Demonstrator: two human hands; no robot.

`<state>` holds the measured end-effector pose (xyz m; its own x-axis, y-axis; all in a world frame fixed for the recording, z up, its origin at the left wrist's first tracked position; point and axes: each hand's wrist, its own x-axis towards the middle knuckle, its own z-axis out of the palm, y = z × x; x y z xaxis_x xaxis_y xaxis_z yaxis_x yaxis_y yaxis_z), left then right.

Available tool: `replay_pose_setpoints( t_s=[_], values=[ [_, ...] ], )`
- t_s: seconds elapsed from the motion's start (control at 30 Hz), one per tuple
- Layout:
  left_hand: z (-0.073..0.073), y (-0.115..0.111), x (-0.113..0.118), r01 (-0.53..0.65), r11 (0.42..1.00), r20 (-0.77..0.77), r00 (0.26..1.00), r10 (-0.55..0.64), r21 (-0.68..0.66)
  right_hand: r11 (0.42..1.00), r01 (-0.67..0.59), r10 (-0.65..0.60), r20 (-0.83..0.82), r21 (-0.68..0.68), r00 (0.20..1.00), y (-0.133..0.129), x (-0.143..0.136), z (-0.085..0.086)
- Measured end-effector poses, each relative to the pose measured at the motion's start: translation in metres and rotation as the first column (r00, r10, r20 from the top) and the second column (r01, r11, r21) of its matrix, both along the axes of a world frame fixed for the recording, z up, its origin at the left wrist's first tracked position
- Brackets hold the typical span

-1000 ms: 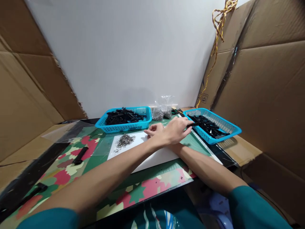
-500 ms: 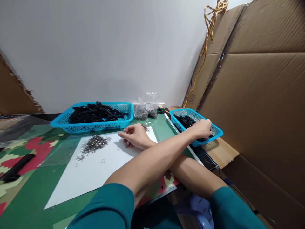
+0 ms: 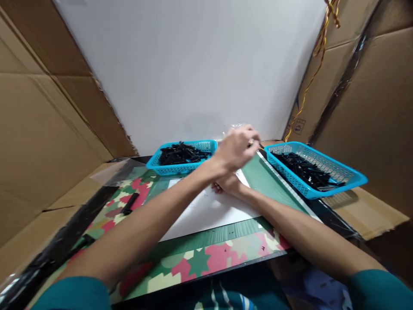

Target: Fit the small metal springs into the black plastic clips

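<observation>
My left hand (image 3: 237, 147) is raised above the sheet's far part, smeared by motion, its fingers curled; what they hold, if anything, is too blurred to name. Below it, my right hand (image 3: 222, 184) rests low over the white sheet (image 3: 206, 215), partly covered by the left wrist, fingers bent, their contents hidden. One blue basket (image 3: 172, 171) with black plastic pieces (image 3: 180, 154) stands behind the sheet at left. Another blue basket (image 3: 350, 174), also holding black pieces (image 3: 305, 170), is at the right.
Black parts (image 3: 130, 203) lie on the camouflage-patterned cover (image 3: 183, 269) at left. Cardboard walls (image 3: 374, 103) stand on both sides, with a white panel (image 3: 193, 73) behind. A yellow twisted cord (image 3: 305, 97) hangs at the right.
My left hand has left the right basket and moved left, now up in front of the panel. My right hand stays low over the sheet. The view has turned left.
</observation>
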<state>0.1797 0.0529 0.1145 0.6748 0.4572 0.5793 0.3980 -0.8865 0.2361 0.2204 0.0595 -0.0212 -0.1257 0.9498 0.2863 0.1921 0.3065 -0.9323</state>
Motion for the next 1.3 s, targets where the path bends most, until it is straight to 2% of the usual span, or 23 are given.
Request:
replay_pose_setpoints(
  t_s=[0.03,0.1,0.17,0.2,0.27,0.33,0.47,0.57,0.67,0.77,0.87,1.0,1.13,1.2,1.3],
  values=[
    [0.002,0.016,-0.024,-0.106,0.994,0.028,0.994,0.106,0.002,0.998,-0.057,0.056,-0.039,-0.029,0.998,-0.002,-0.001,0.000],
    [0.000,0.051,-0.068,-0.331,0.943,0.041,0.942,0.332,-0.037,0.979,-0.192,0.183,-0.115,-0.073,0.976,-0.005,-0.002,0.002],
    [-0.006,0.084,-0.107,-0.535,0.839,-0.125,0.843,0.523,-0.101,0.965,-0.242,0.224,-0.169,-0.100,0.960,-0.005,-0.003,0.002],
    [-0.010,0.098,-0.123,-0.608,0.786,-0.241,0.785,0.571,-0.116,0.963,-0.246,0.224,-0.178,-0.110,0.958,-0.005,-0.003,0.002],
    [-0.017,0.117,-0.148,-0.635,0.759,-0.345,0.751,0.563,-0.145,0.958,-0.256,0.231,-0.180,-0.131,0.956,-0.004,-0.004,0.001],
    [-0.025,0.128,-0.161,-0.648,0.743,-0.416,0.730,0.542,-0.168,0.956,-0.261,0.236,-0.178,-0.137,0.955,-0.003,-0.005,-0.001],
    [-0.038,0.133,-0.163,-0.666,0.724,-0.530,0.686,0.498,-0.182,0.954,-0.269,0.245,-0.173,-0.130,0.954,-0.004,-0.005,-0.001],
    [-0.043,0.135,-0.160,-0.668,0.723,-0.569,0.668,0.480,-0.174,0.950,-0.279,0.255,-0.169,-0.138,0.952,-0.003,-0.004,0.000],
    [-0.042,0.137,-0.163,-0.656,0.737,-0.551,0.680,0.484,-0.162,0.955,-0.264,0.250,-0.110,-0.133,0.962,-0.004,-0.002,0.002],
    [-0.040,0.138,-0.168,-0.627,0.759,-0.485,0.726,0.488,-0.175,0.976,-0.215,0.216,0.133,-0.019,0.967,-0.009,0.001,0.009],
    [-0.038,0.136,-0.175,-0.595,0.774,-0.380,0.782,0.495,-0.217,0.977,-0.199,0.149,0.425,0.077,0.893,-0.019,0.002,0.019],
    [-0.035,0.126,-0.187,-0.542,0.786,-0.210,0.840,0.500,-0.297,0.980,-0.197,0.157,0.530,0.019,0.833,-0.029,0.000,0.026],
    [-0.032,0.101,-0.198,-0.449,0.784,-0.027,0.874,0.485,-0.429,0.974,-0.226,0.193,0.541,-0.006,0.819,-0.028,0.001,0.026],
    [-0.034,0.081,-0.199,-0.273,0.782,0.209,0.867,0.452,-0.560,0.970,-0.242,0.212,0.543,-0.017,0.813,-0.025,0.003,0.025],
    [-0.043,0.042,-0.196,-0.088,0.821,0.461,0.791,0.401,-0.563,0.959,-0.281,0.251,0.538,-0.027,0.805,-0.021,0.008,0.025]
  ],
)
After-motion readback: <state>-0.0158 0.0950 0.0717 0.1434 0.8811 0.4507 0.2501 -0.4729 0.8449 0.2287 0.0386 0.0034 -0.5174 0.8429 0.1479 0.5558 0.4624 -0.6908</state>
